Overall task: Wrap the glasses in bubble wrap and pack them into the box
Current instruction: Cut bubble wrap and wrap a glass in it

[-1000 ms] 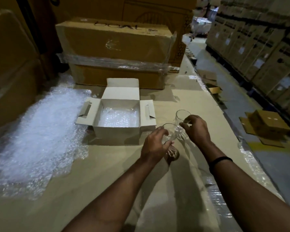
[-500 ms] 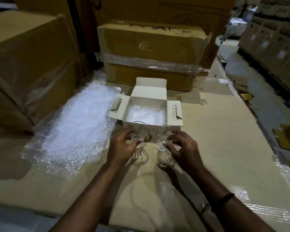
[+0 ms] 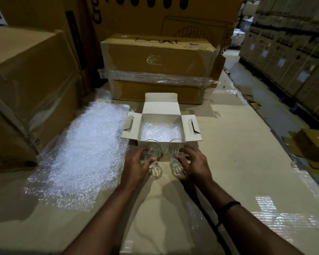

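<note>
Person's at a cardboard-topped bench (image 3: 228, 144) with two clear glasses standing upright side by side, a small gap between them, right against the near wall of a little white box (image 3: 160, 117). The left hand (image 3: 136, 162) is wrapped round the left glass (image 3: 152, 153), thumb across the front. The right hand (image 3: 193, 162) has the right glass (image 3: 174, 155) the same way, thumb and fingers curled onto it. There's a black wristband (image 3: 228, 206) on the right wrist.

The box is open, all flaps folded out, with a bubble wrap lining (image 3: 160, 132) in the bottom. A big bubble wrap sheet (image 3: 85, 150) lies flat just left of it, running toward the left edge of the bench.

As for writing, the brown carton (image 3: 155, 57) at the far edge, stacked on another one with stretch film around the join, has lettering on top that looks like "DOAL", though I can't be sure. The tall carton (image 3: 136, 15) behind it shows "Cro" sideways, with the rest cut off. The cartons across the aisle (image 3: 293, 52) have white labels that are too small to read.
</note>
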{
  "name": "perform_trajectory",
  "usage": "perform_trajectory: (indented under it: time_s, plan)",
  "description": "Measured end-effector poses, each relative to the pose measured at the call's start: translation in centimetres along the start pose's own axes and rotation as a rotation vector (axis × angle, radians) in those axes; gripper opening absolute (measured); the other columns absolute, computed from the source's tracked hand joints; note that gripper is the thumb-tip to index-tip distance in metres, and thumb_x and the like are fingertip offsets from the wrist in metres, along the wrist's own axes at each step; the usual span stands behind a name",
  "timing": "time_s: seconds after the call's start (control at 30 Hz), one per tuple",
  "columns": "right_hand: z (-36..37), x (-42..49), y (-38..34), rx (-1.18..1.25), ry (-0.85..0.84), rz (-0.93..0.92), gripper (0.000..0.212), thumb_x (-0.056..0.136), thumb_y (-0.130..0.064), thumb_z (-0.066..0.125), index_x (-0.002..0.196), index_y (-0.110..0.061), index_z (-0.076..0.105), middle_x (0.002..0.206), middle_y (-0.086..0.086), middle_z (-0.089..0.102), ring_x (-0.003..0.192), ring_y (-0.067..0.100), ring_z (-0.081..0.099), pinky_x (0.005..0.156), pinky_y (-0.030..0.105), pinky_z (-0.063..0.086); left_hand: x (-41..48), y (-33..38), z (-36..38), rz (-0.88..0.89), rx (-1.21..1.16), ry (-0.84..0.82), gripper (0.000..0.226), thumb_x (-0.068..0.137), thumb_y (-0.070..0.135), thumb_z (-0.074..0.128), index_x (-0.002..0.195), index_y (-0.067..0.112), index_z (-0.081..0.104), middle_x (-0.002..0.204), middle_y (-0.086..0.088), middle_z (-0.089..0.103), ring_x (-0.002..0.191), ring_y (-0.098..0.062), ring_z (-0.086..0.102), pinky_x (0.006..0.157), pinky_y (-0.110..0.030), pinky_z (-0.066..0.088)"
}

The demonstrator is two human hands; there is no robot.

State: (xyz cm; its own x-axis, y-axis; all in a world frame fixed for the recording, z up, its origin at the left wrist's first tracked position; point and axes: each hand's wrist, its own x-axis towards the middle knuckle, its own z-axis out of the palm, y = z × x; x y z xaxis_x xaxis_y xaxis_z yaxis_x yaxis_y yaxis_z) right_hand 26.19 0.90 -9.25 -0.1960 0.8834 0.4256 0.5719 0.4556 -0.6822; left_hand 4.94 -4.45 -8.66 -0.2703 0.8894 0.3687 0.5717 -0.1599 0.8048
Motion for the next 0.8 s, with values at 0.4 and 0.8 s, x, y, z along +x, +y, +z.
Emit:
perform_trajectory:
  time_s: [0.4,0.8]
  plan:
    - [-0.7,-2.3,-3.4,-0.184,0.106,0.051,0.043,0.083,-0.032,0.073,0.123,-0.022,0.062,0.138,0.008,0.045,0.118,0.022,0.051,0.094,0.033,0.046,-0.8,-1.0,-3.1,-0.070,-0.054,-0.049,0.058,0.082,0.015,0.075,0.134,0.028,0.053,0.121,0.003,0.066,0.107,-0.012,0.062,0.088,-0.027,0.049]
    - [11.8,-4.8,-11.4,-0.217,-0.369,-0.117,0.051,0.096,-0.038,0.050,0.144,-0.026,0.037,0.155,0.001,0.031,0.137,0.020,0.037,0.110,0.030,0.036,4.7,-8.7,-12.9,-0.213,0.775,-0.026,0.032,0.090,0.025,0.065,0.122,0.019,0.068,0.129,-0.007,0.062,0.120,-0.032,0.053,0.097,-0.040,0.035]
